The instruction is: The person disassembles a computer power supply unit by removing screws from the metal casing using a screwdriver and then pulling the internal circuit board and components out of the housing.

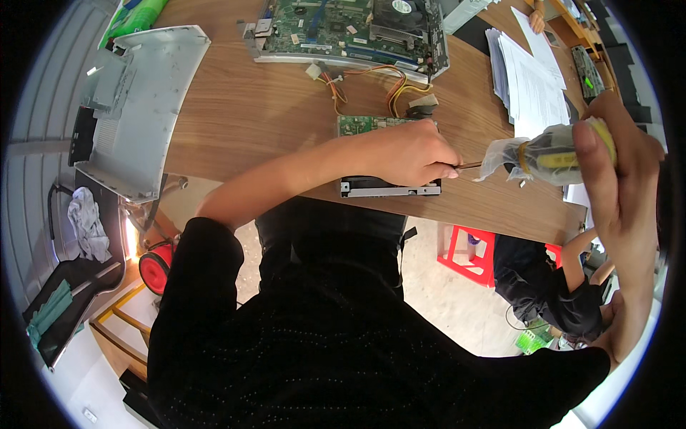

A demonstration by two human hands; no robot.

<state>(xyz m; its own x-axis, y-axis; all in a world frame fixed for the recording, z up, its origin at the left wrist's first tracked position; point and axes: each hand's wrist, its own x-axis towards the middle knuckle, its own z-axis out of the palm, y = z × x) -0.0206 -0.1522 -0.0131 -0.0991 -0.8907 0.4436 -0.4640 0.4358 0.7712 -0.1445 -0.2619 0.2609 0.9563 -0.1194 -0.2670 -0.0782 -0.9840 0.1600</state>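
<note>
My right hand (pixel 618 161) is wrapped round a powered screwdriver (pixel 557 154), yellow and dark under a clear plastic wrap. Its thin bit (pixel 469 166) points left. The fingertips of my left hand (pixel 421 154) are pinched at the end of that bit; whether a small screw sits between them is hidden. Beneath my left hand and wrist lies a drive-like unit, with a green circuit board (pixel 361 126) on its far side and a silver metal edge (pixel 391 190) at the near side. My hand covers its middle.
A computer chassis with a motherboard (pixel 336 28) stands at the back, loose cables (pixel 396 79) in front of it. At left is a pale casing panel (pixel 139 114). Papers (pixel 529 86) lie at right. Another person (pixel 547 279) sits beside a red stool (pixel 468 255).
</note>
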